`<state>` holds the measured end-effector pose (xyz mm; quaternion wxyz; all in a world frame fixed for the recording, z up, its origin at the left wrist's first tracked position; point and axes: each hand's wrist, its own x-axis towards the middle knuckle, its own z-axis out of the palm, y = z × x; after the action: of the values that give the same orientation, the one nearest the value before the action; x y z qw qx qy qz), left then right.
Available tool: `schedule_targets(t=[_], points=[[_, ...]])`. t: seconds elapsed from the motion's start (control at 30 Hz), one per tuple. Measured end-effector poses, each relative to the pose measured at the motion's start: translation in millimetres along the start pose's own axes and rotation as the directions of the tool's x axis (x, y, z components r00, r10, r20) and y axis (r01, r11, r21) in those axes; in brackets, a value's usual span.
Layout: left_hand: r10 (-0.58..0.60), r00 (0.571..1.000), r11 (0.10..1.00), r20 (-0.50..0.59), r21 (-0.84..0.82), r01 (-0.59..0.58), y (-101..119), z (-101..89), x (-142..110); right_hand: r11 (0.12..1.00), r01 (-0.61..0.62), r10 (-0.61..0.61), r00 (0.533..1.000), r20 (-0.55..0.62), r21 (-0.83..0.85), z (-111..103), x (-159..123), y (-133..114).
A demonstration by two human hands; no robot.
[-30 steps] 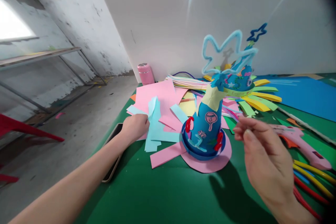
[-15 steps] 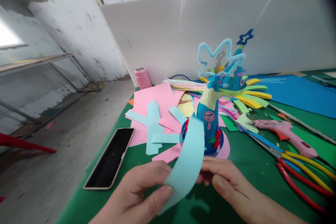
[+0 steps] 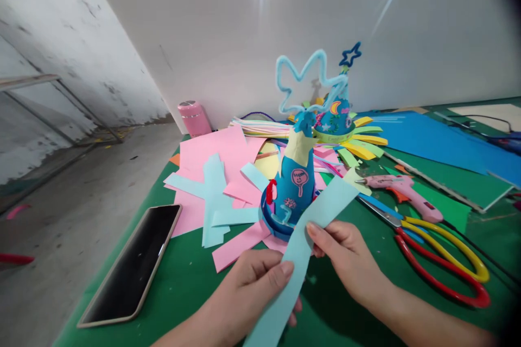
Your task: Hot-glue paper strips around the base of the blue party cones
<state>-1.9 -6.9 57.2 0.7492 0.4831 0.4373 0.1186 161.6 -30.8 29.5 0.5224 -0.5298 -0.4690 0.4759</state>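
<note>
Fingers point(image 3: 279, 277): closed on paper; the left hand point(image 3: 258, 290) pinches a light-blue strip point(image 3: 299, 255) with its thumb on the upper face, and the right hand point(image 3: 348, 260) pinches it farther along, thumb also on top
White board point(image 3: 228, 38): upright across the back of the view
Green table point(image 3: 187, 288): under both hands, strewn with cut paper
Blue sheet point(image 3: 431, 141): flat at the back right of the table
Pink sheets point(image 3: 199, 154): overlapping at the middle left, with light-blue scraps point(image 3: 214, 190) lying across them
Near cone point(image 3: 285, 192): upright just beyond the hands, blue, ringed at its base by a blue brim, with a pale yellow jagged collar and a light-blue star outline point(image 3: 278, 73) on top
Light-blue strip: aslant above the table, rising rightward from the bottom edge of the view, in front of the near cone's base; whether it touches the cone cannot be told
Far cone point(image 3: 336, 116): behind the near cone and to its right, also blue, with yellow and green strips point(image 3: 360, 149) fanned out beside its base
Phone point(image 3: 134, 260): flat, left of the left hand, dark screen up
Scissors point(image 3: 401, 223): right of the right hand, one handle yellow, the other red
Glue gun point(image 3: 411, 192): pink, lying just beyond the scissors, nozzle pointing left
Pink container point(image 3: 195, 119): at the back left, in front of the board
Lollipop picture point(image 3: 300, 176): pink, on the front of the near cone
</note>
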Motion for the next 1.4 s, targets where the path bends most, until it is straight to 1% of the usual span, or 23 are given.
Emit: schedule_targets(t=[0.07,0.1,0.17,0.23,0.3,0.43,0.5,0.57,0.63,0.73,0.83,0.97,1.07,1.2,1.27,1.33,1.4], points=[[0.008,1.0,1.0,0.013,-0.024,-0.008,-2,0.1,7,0.997,0.055,-0.052,0.998,0.043,-0.049,-2,1,1],[0.009,1.0,1.0,0.011,-0.028,-0.009,-4,-0.6,10,0.991,0.104,-0.099,0.993,0.059,-0.084,-4,1,2],[0.014,1.0,0.999,-0.007,-0.032,-0.014,-9,-3.1,14,0.954,0.254,-0.242,0.966,0.087,-0.162,-6,1,6],[0.053,0.998,0.997,-0.019,-0.055,-0.054,-15,-6.9,18,0.863,0.437,-0.416,0.899,0.135,-0.253,-8,1,9],[0.096,0.995,0.987,-0.007,-0.126,-0.097,-21,-11.0,20,0.755,0.577,-0.528,0.817,0.232,-0.312,-10,-1,12],[0.173,0.985,0.926,0.01,-0.343,-0.159,-24,-16.2,24,0.595,0.723,-0.59,0.689,0.42,-0.351,-9,-5,11],[0.199,0.98,0.893,-0.014,-0.409,-0.187,-23,-16.8,25,0.484,0.781,-0.615,0.625,0.481,-0.396,-8,-7,9],[0.206,0.978,0.873,-0.041,-0.443,-0.203,-21,-16.6,25,0.398,0.803,-0.621,0.591,0.514,-0.443,-6,-7,9],[0.211,0.976,0.858,-0.059,-0.467,-0.214,-20,-16.1,25,0.37,0.803,-0.62,0.588,0.519,-0.467,-4,-6,12],[0.206,0.977,0.838,-0.06,-0.505,-0.207,-19,-15.2,24,0.356,0.795,-0.62,0.594,0.512,-0.491,-1,-4,17],[0.21,0.976,0.807,-0.058,-0.554,-0.206,-19,-14.4,24,0.346,0.776,-0.605,0.615,0.506,-0.528,0,-1,20],[0.247,0.969,0.758,-0.022,-0.618,-0.208,-21,-15.3,24,0.335,0.751,-0.57,0.642,0.513,-0.569,0,1,19],[0.281,0.959,0.748,-0.028,-0.619,-0.237,-24,-16.2,24,0.344,0.748,-0.543,0.652,0.529,-0.568,0,2,18],[0.257,0.965,0.807,-0.046,-0.539,-0.24,-23,-15.3,23,0.409,0.756,-0.524,0.653,0.547,-0.512,1,0,16],[0.255,0.964,0.821,-0.073,-0.51,-0.255,-21,-14.7,23,0.456,0.757,-0.545,0.653,0.526,-0.468,1,-2,14],[0.252,0.964,0.834,-0.085,-0.486,-0.261,-20,-14.7,22,0.516,0.757,-0.586,0.653,0.479,-0.401,0,-5,13],[0.242,0.968,0.854,-0.064,-0.458,-0.244,-21,-15.2,22,0.578,0.739,-0.631,0.674,0.384,-0.347,-3,-5,13]])
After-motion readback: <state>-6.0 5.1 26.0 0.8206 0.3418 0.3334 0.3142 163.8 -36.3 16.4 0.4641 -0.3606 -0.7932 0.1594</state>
